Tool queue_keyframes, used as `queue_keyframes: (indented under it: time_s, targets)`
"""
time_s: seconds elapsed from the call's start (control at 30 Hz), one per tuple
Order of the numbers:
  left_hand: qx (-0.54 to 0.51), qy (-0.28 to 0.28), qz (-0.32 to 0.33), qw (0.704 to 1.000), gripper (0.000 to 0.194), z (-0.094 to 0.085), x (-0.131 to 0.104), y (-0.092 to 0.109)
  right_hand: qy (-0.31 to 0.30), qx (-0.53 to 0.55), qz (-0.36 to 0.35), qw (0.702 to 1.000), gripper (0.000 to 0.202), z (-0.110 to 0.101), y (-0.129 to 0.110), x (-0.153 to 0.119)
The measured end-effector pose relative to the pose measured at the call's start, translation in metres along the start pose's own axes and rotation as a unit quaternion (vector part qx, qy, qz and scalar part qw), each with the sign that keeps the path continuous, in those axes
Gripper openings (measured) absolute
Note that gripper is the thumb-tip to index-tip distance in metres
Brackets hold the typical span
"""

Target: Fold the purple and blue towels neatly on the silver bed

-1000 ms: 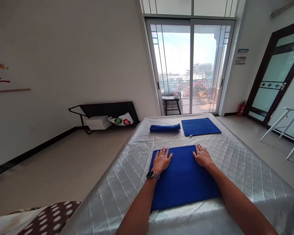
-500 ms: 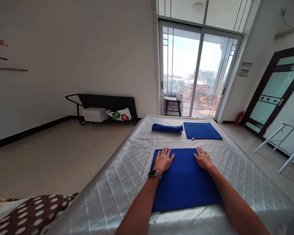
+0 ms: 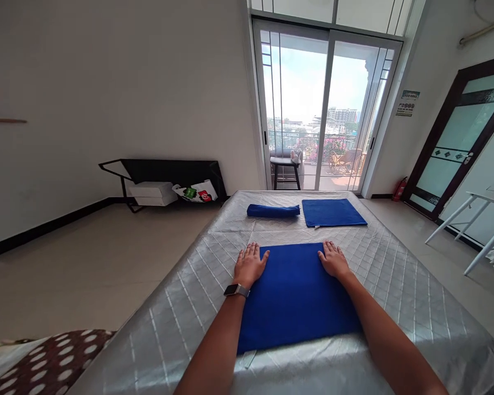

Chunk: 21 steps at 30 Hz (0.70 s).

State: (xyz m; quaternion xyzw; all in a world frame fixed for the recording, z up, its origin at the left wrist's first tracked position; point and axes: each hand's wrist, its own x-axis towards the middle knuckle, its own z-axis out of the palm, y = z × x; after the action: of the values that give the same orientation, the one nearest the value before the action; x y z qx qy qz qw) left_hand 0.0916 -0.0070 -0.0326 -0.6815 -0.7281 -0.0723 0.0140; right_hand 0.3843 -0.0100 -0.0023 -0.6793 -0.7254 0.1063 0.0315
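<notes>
A flat blue cloth [image 3: 296, 296] lies spread in front of me on a silver quilted cover [image 3: 189, 307]. My left hand [image 3: 249, 266] rests palm down at its far left corner, fingers outstretched, with a watch [image 3: 236, 290] on the wrist. At the far right corner my right hand [image 3: 333, 259] lies flat, fingers extended over the edge. A small pale tag [image 3: 249, 359] sticks out from the near left edge. Beyond the hands are a rolled blue cloth [image 3: 273, 210] and another flat blue cloth [image 3: 333, 212], side by side.
A brown polka-dot fabric [image 3: 61, 359] sits at the lower left. Against the wall is a black-framed rack [image 3: 173, 170] with white boxes [image 3: 151, 193] and a bag. Sliding glass doors [image 3: 325, 109] stand behind. A white-legged table [image 3: 488, 200] is on the right.
My left hand has slid left, from on top of the cloth to its left edge. My right hand stays at the far right corner. The view has shifted slightly.
</notes>
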Motion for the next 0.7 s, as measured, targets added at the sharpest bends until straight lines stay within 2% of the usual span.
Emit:
queue_keyframes:
  time_s: [0.1, 0.2, 0.3, 0.43, 0.5, 0.57, 0.63, 0.7]
  targets:
    - [0.029, 0.034, 0.022, 0.999, 0.068, -0.012, -0.005, 0.007, -0.002, 0.011, -0.004, 1.0, 0.065, -0.001, 0.001, -0.001]
    - [0.031, 0.069, 0.096, 0.992, 0.06, -0.027, -0.016, 0.026, 0.0, 0.019, -0.005, 1.0, 0.065, 0.001, 0.002, 0.0]
    - [-0.003, 0.076, 0.206, 0.975, 0.058, -0.032, -0.032, 0.061, 0.006, 0.025, -0.004, 1.0, 0.065, 0.002, 0.001, 0.0]
    - [-0.044, 0.047, 0.298, 0.952, 0.064, -0.016, -0.048, 0.114, 0.018, 0.03, -0.01, 0.999, 0.064, 0.004, 0.001, 0.001]
    - [-0.051, 0.026, 0.302, 0.952, 0.067, -0.003, -0.049, 0.136, 0.026, 0.031, -0.014, 0.999, 0.064, 0.006, 0.002, 0.001]
    - [-0.056, 0.006, 0.285, 0.957, 0.07, 0.008, -0.047, 0.149, 0.029, 0.031, -0.02, 0.999, 0.063, 0.006, 0.003, 0.002]
    - [-0.06, -0.012, 0.265, 0.962, 0.073, 0.013, -0.043, 0.151, 0.027, 0.032, -0.022, 0.999, 0.063, 0.007, 0.003, 0.002]
    - [-0.058, -0.026, 0.247, 0.967, 0.076, 0.015, -0.04, 0.14, 0.022, 0.033, -0.018, 0.999, 0.064, 0.007, 0.003, 0.003]
